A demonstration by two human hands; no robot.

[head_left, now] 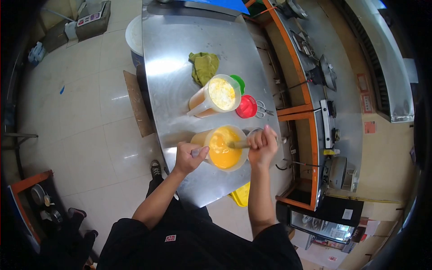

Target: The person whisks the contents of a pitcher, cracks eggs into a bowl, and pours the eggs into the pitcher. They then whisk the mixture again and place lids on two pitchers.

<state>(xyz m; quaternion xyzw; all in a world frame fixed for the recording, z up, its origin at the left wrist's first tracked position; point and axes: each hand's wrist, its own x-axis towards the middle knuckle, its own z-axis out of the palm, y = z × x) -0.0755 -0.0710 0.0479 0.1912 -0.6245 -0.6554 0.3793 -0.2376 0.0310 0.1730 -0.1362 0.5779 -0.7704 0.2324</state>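
A translucent plastic pitcher (201, 137) of yellow liquid (223, 157) stands on the steel table, its mouth facing me. My left hand (189, 157) is closed around the pitcher's handle. In my right hand (263, 147) is a tan stick-shaped utensil (241, 144), gripped in a fist, with its far end dipping into the liquid; that end is hidden. Beyond them is a second pitcher (199, 105), filled with yellow liquid under pale foam. Beside it lie a green cloth (205, 67), a green plastic piece (239, 83), a red plastic lid (246, 107) and scissors (263, 110).
The steel table (180, 38) ends just in front of my body. Left of it are a white bucket (133, 38) and a leaning brown board (137, 104). A stove counter (325, 123) runs along the right. Another person's shoe (77, 212) shows at lower left.
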